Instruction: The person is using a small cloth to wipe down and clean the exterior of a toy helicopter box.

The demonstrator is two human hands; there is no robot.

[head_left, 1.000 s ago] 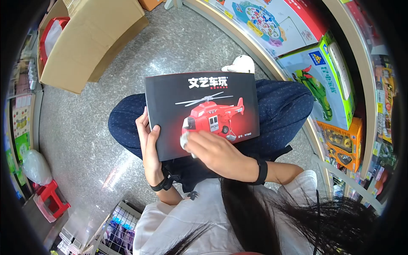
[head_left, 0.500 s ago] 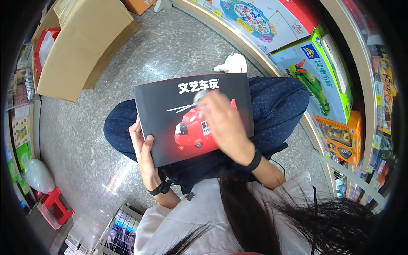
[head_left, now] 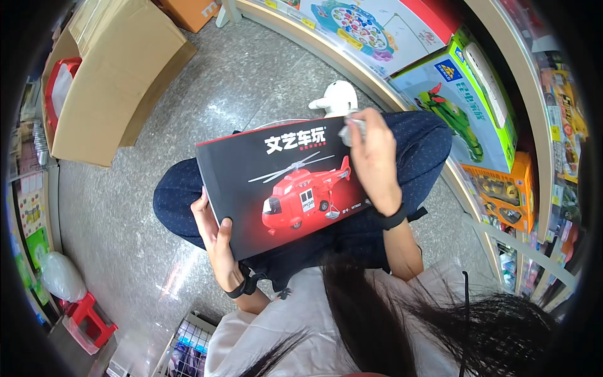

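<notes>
A black toy box [head_left: 245, 207] with a red helicopter picture lies tilted across my lap. My left hand [head_left: 215, 227] grips its left edge, with the thumb on the front face. At the upper right corner of the box is my right hand [head_left: 377, 154], its fingers closed on a crumpled whitish wad [head_left: 353, 129], perhaps a tissue or cloth. Part of the wad is hidden by the fingers. Just past the top edge of the box, a white rounded object [head_left: 339, 98] rests on the floor.
Shelves on the right hold a green-edged toy box [head_left: 461, 113], an orange box [head_left: 502, 191] and a fishing game box [head_left: 383, 31]. An open cardboard carton [head_left: 119, 81] stands at upper left. A red stool [head_left: 94, 320] and a wire basket [head_left: 188, 345] are at lower left.
My right hand has moved from the middle of the box front to its upper right corner, uncovering the helicopter picture. The box has tilted slightly; my left hand still grips it.
</notes>
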